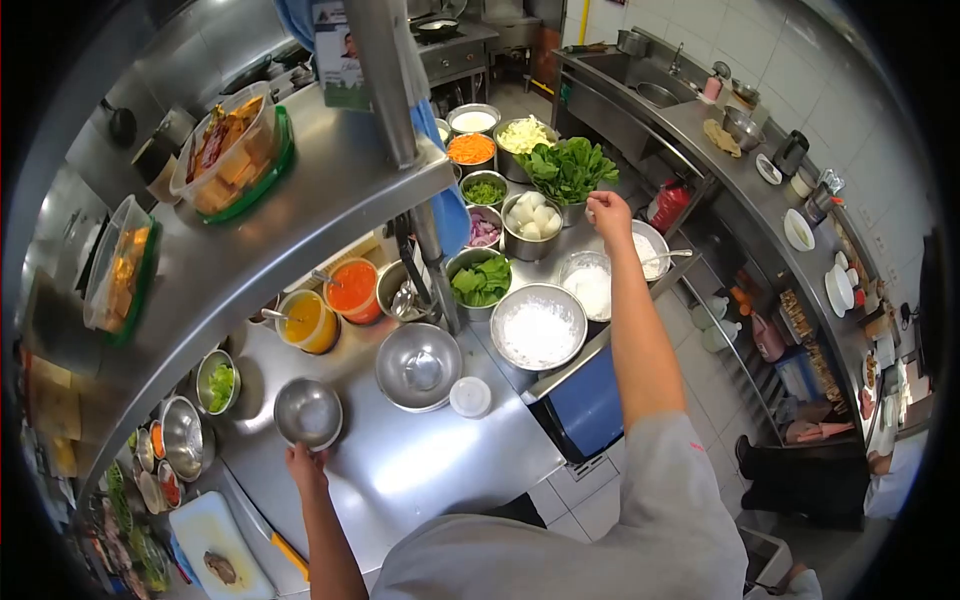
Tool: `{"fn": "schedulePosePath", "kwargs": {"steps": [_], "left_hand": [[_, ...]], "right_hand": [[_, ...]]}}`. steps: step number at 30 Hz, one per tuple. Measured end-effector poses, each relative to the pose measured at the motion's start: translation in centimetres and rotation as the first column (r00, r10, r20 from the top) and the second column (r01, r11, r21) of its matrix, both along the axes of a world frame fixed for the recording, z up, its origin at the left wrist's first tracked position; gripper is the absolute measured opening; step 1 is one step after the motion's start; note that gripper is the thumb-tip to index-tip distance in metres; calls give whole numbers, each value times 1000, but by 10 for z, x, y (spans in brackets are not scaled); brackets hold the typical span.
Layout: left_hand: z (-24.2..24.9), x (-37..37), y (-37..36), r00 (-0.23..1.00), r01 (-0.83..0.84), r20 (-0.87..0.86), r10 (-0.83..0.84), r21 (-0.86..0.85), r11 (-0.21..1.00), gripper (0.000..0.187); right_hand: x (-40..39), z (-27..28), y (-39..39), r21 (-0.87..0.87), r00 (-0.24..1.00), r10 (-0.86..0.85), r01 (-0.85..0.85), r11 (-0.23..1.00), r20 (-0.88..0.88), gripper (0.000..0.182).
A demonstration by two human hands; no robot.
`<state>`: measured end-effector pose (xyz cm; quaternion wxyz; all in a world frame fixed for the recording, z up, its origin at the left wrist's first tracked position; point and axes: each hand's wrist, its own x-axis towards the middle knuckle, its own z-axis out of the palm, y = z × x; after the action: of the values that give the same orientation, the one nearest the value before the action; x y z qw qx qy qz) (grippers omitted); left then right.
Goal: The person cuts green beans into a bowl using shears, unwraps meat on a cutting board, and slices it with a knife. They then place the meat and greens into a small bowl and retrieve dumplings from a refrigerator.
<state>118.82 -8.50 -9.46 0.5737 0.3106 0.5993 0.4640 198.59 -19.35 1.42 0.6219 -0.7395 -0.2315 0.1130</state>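
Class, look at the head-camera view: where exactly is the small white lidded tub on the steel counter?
The small white lidded tub sits near the counter's front edge, just right of the large empty steel bowl and below the bowl of white powder.

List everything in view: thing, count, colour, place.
small steel bowl: one, silver, counter, at left hand
empty steel bowl: one, silver, counter centre
bowl of white powder: one, counter edge
leafy greens: one heap, green, far counter
sauce tubs: two, orange and yellow, under shelf
lidded food boxes: two, clear, top shelf
small white tub: one, counter
left hand: touches small steel bowl
right hand: fist raised beside greens
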Motion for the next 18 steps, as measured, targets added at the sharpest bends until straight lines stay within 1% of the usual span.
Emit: {"fn": "schedulePosePath", "kwargs": {"steps": [1,2,3,4,5,7,8,10,11,12,13,14,15,16,17,18], "left_hand": [[16,3,-21,1000,1,14,-1,9,1000,17],[31,8,-41,998,-41,41,41,-2,999,17],[41,8,-57,994,-83,68,84,-16,996,17],[39,-6,-70,995,-26,98,28,-19,999,18],[36,-21,-84,991,31,129,-28,-21,999,20],[49,-31,-106,996,72,54,-69,-67,995,21],[53,-35,-114,996,75,48,-72,-68,995,21],[59,-40,-127,995,95,12,-94,-128,987,24],[60,-40,-132,995,95,6,-95,-128,987,24],[63,-37,-136,996,82,40,-77,-120,989,27],[66,-32,-138,995,70,74,-61,-114,991,30],[69,-28,-139,995,74,71,-66,-113,991,30],[72,-23,-140,992,86,106,-74,-114,990,34],[73,-19,-140,987,97,143,-80,-116,989,38],[75,-15,-138,985,121,139,-105,-110,987,39],[79,-8,-136,984,122,140,-106,-113,986,39]], "right_hand": [[22,-18,11,-92,983,-92,108,990,161,32],[24,-12,16,-87,983,-94,108,990,155,32],[21,2,19,-184,960,-153,198,963,233,34],[21,8,22,-273,928,-200,290,917,316,35],[31,1,27,-275,928,-200,291,917,313,35],[61,-19,36,-253,837,-431,521,815,337,41],[71,-23,36,-256,838,-433,523,813,332,41],[87,-26,36,-387,884,-428,468,795,190,49],[93,-27,37,-396,899,-413,434,809,142,58],[100,-33,41,-397,899,-415,434,809,137,58],[110,-40,46,-283,890,-428,455,844,156,60],[119,-45,50,-166,879,-443,470,867,175,63],[124,-42,52,-169,878,-446,473,865,173,63],[130,-38,53,-185,901,-385,420,888,198,64],[136,-33,55,-202,921,-321,366,908,222,64],[145,-31,59,-204,920,-321,367,908,224,64]]}}
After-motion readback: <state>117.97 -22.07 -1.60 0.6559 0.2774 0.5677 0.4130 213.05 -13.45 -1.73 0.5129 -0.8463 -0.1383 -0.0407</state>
